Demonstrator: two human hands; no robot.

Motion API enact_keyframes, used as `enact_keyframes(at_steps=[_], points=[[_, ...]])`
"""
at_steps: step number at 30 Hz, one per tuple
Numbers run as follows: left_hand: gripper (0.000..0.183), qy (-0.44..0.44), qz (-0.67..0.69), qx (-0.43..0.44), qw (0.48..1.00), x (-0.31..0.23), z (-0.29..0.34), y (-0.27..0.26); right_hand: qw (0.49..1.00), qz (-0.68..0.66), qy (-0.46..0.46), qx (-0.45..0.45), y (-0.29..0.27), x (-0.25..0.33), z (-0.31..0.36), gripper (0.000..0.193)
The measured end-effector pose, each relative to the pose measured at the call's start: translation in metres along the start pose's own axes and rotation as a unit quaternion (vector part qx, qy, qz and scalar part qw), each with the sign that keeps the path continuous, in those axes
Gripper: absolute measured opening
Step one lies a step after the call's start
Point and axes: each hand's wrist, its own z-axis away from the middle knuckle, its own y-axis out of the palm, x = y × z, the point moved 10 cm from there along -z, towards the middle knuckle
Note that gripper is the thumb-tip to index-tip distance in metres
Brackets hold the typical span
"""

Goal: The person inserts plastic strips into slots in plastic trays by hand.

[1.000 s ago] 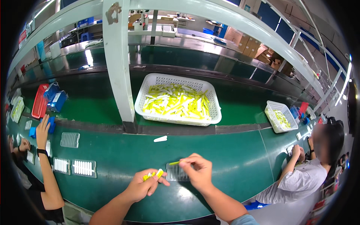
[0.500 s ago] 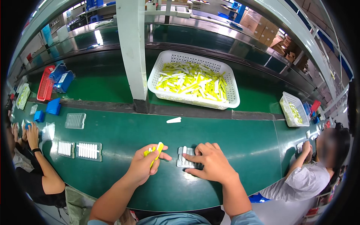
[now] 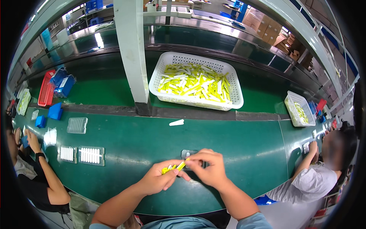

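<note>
- Sticks (image 3: 180, 166) lay bunched in left fingers (image 3: 170, 175)
- Right fingers (image 3: 198, 156) stood narrow at one tip; actual grip unclear
- Risk: tugging one could have spilled others onto tabletop (image 3: 244, 152)

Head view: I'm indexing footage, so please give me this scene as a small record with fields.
Left hand: holds several yellow and white strips
Right hand: at the end of one such strip; pinch unclear
Clear tray: on the table, partly hidden behind the right hand
Loose strip: white, on the table
Basket: white, heaped with yellow and white pieces
Filled trays: two, at left
</note>
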Motion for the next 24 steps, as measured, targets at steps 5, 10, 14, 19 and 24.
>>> enact_keyframes(at_steps=[5,10,14,19,24], points=[[0.037,0.0,-0.006,-0.043,0.999,-0.007,0.0,-0.017,0.985,0.097,-0.125,-0.068,-0.041,0.006,-0.008,0.009],[0.036,0.006,-0.004,-0.093,0.996,-0.007,0.002,-0.033,0.946,0.245,-0.166,0.134,0.003,0.016,-0.002,0.013],[0.035,-0.001,0.0,-0.087,0.996,-0.006,0.002,-0.03,0.946,0.232,-0.112,0.198,0.005,0.012,0.002,0.018],[0.035,-0.015,-0.02,-0.054,0.998,0.003,0.0,-0.022,0.979,0.152,-0.089,0.1,-0.006,0.015,-0.004,0.024],[0.035,-0.012,-0.052,0.049,0.997,0.007,-0.001,0.013,0.993,0.071,-0.07,0.066,0.008,0.016,0.002,0.02]])
